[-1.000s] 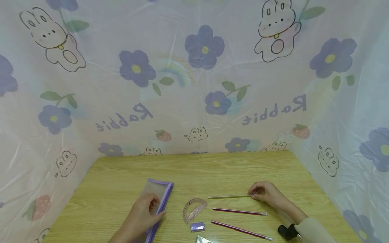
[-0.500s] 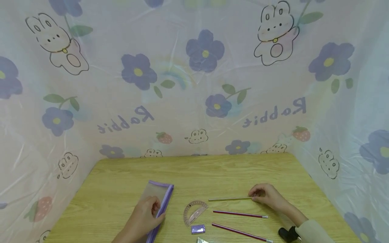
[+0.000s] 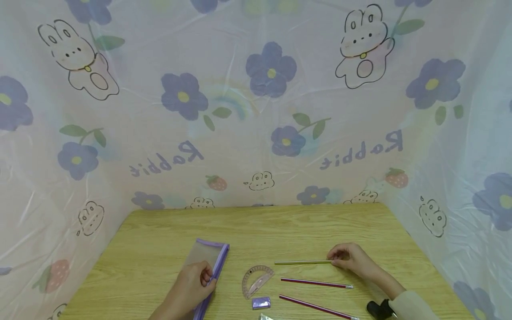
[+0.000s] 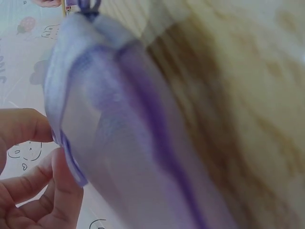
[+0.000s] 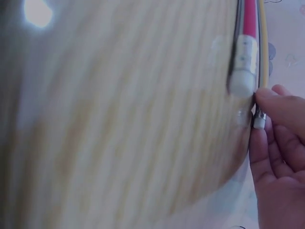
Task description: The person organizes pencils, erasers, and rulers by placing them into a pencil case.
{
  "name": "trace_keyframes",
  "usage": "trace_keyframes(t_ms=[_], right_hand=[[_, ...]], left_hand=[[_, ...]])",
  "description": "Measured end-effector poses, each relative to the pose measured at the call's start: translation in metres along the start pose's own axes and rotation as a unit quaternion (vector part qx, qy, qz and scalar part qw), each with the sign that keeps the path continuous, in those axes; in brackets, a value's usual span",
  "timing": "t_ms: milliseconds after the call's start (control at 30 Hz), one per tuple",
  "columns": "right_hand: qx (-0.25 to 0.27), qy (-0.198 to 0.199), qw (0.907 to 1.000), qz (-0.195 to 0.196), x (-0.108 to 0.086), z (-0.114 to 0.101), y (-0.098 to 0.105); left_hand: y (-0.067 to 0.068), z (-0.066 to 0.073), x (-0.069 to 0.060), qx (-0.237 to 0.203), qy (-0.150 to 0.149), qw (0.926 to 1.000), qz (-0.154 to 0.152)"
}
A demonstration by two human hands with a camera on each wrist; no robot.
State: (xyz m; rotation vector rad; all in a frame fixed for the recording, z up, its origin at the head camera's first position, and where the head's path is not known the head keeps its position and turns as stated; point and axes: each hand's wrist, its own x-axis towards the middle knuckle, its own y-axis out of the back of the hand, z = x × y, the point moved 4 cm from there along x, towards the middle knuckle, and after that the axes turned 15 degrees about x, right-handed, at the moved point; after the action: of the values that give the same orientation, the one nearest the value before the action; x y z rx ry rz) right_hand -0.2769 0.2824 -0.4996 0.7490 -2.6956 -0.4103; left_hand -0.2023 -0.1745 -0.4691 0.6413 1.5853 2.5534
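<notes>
A mesh pencil case with purple trim (image 3: 204, 251) lies slanted on the left of the table. My left hand (image 3: 188, 284) pinches its purple edge between thumb and fingers; the left wrist view shows the fingertips (image 4: 64, 164) at that edge. On the right, my right hand (image 3: 354, 261) pinches a gold-yellow pencil (image 3: 302, 262) close to its white eraser end (image 5: 259, 123). The pencil points left, and its grip end is partly hidden by the fingers in the head view. Two red-striped pencils (image 3: 316, 282) lie nearer the front, their eraser ends to the right.
A clear protractor (image 3: 257, 282) lies between case and pencils, with a purple eraser (image 3: 261, 303) below it. A shiny item (image 3: 265, 317) is cut off at the bottom edge. A black object (image 3: 378, 309) sits by the right sleeve. Printed curtains surround the wooden table (image 3: 256, 226).
The left thumb and fingers have drawn closer together at the case's edge. My right hand stays on the yellow pencil, almost still. The whole head view has shifted slightly.
</notes>
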Motion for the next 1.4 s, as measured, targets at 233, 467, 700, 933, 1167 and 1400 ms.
trace_keyframes(t_ms=[233, 467, 700, 933, 1167, 1400], right_hand=[[0.003, -0.023, 0.9996, -0.014, 0.001, -0.001, 0.002], [0.007, -0.028, 0.9992, -0.028, 0.002, -0.003, 0.002], [0.018, 0.007, 0.9984, -0.053, 0.001, -0.009, 0.001], [0.007, 0.005, 0.9984, -0.056, -0.001, -0.005, 0.002], [0.002, 0.014, 0.9985, -0.053, -0.004, -0.008, 0.004], [-0.008, 0.03, 0.9986, -0.043, -0.005, -0.012, 0.004]], left_hand=[[-0.001, -0.001, 0.001, -0.026, 0.005, 0.9995, -0.02], [0.0, -0.004, 0.002, -0.043, 0.006, 0.9984, -0.036], [0.003, -0.003, 0.002, -0.064, 0.007, 0.997, -0.043], [0.004, -0.003, 0.0, -0.065, 0.008, 0.997, -0.042], [0.005, -0.003, 0.0, -0.07, 0.015, 0.9966, -0.04], [0.004, -0.004, -0.001, -0.072, 0.014, 0.9967, -0.033]])
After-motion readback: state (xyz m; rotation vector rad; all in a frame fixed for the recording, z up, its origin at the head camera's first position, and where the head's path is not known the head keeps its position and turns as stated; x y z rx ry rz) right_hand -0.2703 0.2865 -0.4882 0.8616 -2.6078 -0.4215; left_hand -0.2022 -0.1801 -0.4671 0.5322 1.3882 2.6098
